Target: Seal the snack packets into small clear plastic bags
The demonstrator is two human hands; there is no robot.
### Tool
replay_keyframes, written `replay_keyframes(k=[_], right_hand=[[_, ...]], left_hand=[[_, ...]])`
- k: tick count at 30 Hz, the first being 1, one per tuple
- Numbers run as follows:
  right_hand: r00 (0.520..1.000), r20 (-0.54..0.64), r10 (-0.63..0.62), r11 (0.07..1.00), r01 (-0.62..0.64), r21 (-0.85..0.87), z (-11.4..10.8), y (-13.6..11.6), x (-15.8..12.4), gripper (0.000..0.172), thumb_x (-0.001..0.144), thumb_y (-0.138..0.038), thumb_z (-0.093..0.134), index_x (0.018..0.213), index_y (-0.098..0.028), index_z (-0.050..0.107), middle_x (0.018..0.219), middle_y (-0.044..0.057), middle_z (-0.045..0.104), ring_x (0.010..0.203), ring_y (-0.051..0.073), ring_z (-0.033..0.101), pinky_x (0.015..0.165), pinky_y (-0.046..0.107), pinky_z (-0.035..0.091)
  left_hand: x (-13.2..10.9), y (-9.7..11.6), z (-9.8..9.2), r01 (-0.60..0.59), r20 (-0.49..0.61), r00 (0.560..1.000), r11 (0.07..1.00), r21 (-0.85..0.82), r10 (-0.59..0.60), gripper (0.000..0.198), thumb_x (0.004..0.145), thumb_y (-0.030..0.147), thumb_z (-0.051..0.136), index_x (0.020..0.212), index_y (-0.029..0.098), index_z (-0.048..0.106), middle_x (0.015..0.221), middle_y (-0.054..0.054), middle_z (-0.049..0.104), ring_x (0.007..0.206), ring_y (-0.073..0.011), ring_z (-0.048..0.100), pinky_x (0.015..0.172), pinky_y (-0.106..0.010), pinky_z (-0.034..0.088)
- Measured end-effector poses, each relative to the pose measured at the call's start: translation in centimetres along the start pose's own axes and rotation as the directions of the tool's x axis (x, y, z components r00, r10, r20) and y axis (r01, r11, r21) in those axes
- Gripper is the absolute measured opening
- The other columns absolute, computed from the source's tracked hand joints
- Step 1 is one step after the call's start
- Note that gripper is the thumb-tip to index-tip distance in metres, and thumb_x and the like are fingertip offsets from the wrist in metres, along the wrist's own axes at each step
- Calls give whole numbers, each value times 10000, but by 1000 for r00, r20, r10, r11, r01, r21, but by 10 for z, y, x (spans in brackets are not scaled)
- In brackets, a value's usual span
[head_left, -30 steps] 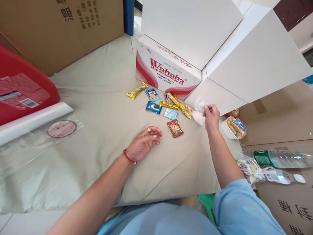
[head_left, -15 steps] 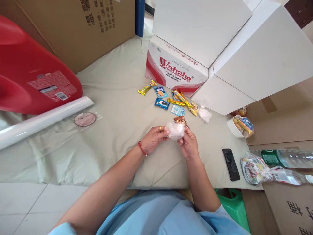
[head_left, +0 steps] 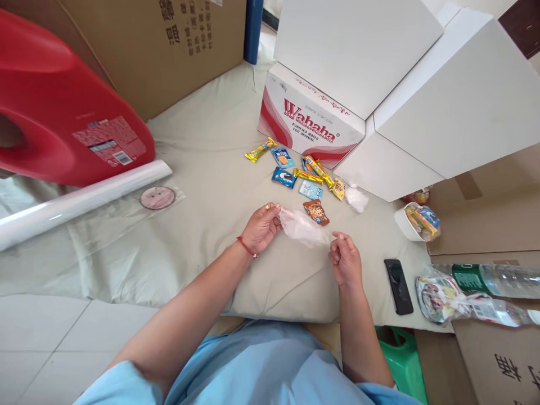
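A thin, translucent plastic bag (head_left: 302, 228) is stretched between my two hands above the cloth. My left hand (head_left: 262, 228) pinches its left end. At its right end, the curled fingers of my right hand (head_left: 346, 259) hold the edge. Just beyond the bag lies a brown cookie packet (head_left: 316, 212). Farther back are a light blue packet (head_left: 310, 189), a dark blue packet (head_left: 284, 177), a blue cracker packet (head_left: 282, 158) and a yellow snack stick (head_left: 260, 150). More yellow sticks (head_left: 319, 170) overlap beside a yellow packet (head_left: 338, 189). Crumpled white plastic (head_left: 356, 199) sits to their right.
A Wahaha carton (head_left: 310, 121) and white boxes (head_left: 354, 50) stand behind the snacks. On the left are a red jug (head_left: 84, 101) and a plastic film roll (head_left: 84, 202). A phone (head_left: 398, 287), snack-filled white tub (head_left: 409, 225) and plastic bottles (head_left: 502, 279) are on the right.
The bunched plastic bag has been spread out sideways as my right hand moved right and slightly toward me. The brown cookie packet now shows fully. The view has shifted slightly.
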State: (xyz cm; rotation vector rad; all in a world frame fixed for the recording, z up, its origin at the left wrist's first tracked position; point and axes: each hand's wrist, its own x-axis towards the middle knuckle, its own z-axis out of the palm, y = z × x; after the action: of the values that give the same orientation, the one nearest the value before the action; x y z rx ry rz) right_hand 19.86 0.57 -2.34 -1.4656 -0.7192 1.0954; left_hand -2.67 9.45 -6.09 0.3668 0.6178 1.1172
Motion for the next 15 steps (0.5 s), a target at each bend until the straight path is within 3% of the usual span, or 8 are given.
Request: replay_keyframes(k=[2,4,6,8,10,12,15], right_hand=[[984,-59,-168,981,161,-106,-4,4,0,400,851,-593,773,1045,-255,688,848,-16,601,613,94,471,537,216,444],[954,13,-299,927,294,-233,-5,8,1,469,845,-579,790,1191,-284,674,1146,45,651,899,155,617,779,296,570],[913,185,-364,862,405,-305,-1,10,5,662,813,-576,826,1374,-308,599,1430,90,569,1248,233,585,1033,402,548],[862,347,-370,829,475,-296,7,9,10,784,842,-598,793,1509,-315,493,1586,113,455,1453,280,465,1168,475,466],[825,446,-348,829,493,-265,18,6,17,767,921,-621,693,1572,-313,429,1619,119,435,1495,288,440,1200,497,432],[805,518,-290,843,471,-261,28,3,24,686,952,-606,657,1546,-311,484,1519,108,559,1411,281,537,1165,484,460],[818,541,-192,864,403,-303,38,0,30,415,890,-543,759,1209,-279,736,1126,55,748,1072,244,694,981,404,546]], left_hand=[[0,2,0,-4,-21,1000,1000,5,4,522,613,479,981,773,193,575,764,7,717,719,-154,698,751,-308,568],[-1,2,1,10,-12,1000,1000,23,-10,545,595,485,989,767,190,565,793,1,730,726,-153,700,743,-303,568],[-4,2,3,24,13,1000,998,53,-25,542,612,493,980,772,187,562,842,-12,747,750,-154,702,739,-300,565],[-7,1,6,27,51,998,995,97,-32,515,660,503,953,776,183,566,872,-20,754,752,-147,692,719,-283,549],[-9,0,7,20,97,995,989,144,-35,492,698,511,928,778,181,572,877,-20,751,728,-132,671,692,-264,525],[-9,-1,8,11,128,991,983,183,-35,495,708,535,914,777,181,575,868,-15,744,698,-118,645,664,-250,504],[-7,-1,7,-28,125,992,977,213,1,521,707,591,896,774,186,575,820,-4,721,663,-107,613,629,-240,491]])
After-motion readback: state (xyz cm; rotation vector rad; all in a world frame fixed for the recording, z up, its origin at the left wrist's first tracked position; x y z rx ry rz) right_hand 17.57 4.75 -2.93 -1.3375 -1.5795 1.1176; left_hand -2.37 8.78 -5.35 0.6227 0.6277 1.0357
